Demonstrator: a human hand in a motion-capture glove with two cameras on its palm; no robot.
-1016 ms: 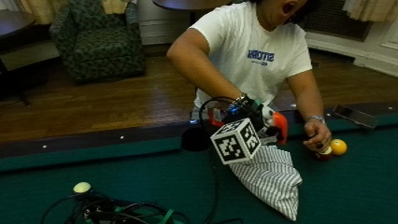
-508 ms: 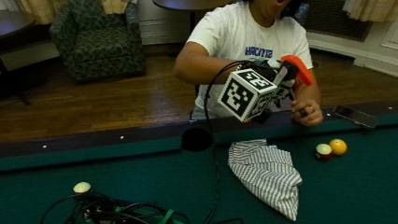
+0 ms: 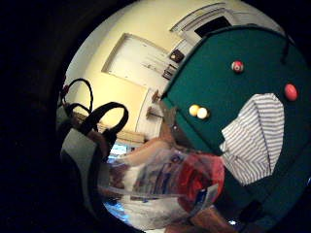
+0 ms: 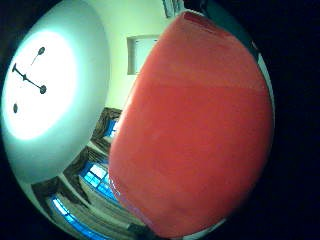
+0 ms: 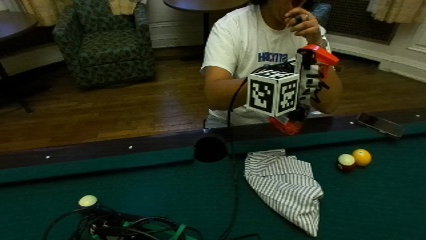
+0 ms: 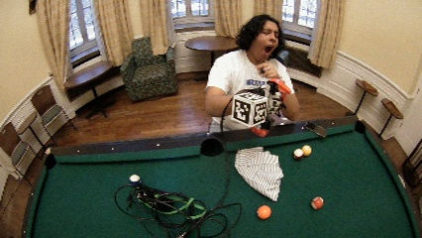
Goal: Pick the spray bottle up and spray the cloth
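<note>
The spray bottle point(image 5: 303, 90) has a clear body, an orange-red spray head and a red base. My gloved right hand point(image 5: 311, 82) grips it upright at chest height, above the table's far rail. In the little finger side palm view the bottle point(image 3: 165, 182) lies close to the palm. Its orange-red head point(image 4: 195, 130) fills the thumb side palm view. The striped cloth point(image 5: 286, 185) lies crumpled on the green felt below and in front of the bottle, also seen as the cloth point(image 3: 255, 138) and the cloth point(image 6: 260, 171). The bare left hand point(image 5: 303, 20) is up at the face.
A red-and-white ball point(image 5: 346, 161) and a yellow ball point(image 5: 362, 157) sit right of the cloth. The side pocket point(image 5: 210, 148) is left of it. A cable tangle point(image 5: 120, 227) and a white ball point(image 5: 87, 200) lie front left. An orange ball point(image 6: 264, 211) and a striped ball point(image 6: 317, 202) lie nearer the front.
My right hand has risen with the bottle from just above the cloth to chest height. The bare hand left the table near the balls and went up to the face.
</note>
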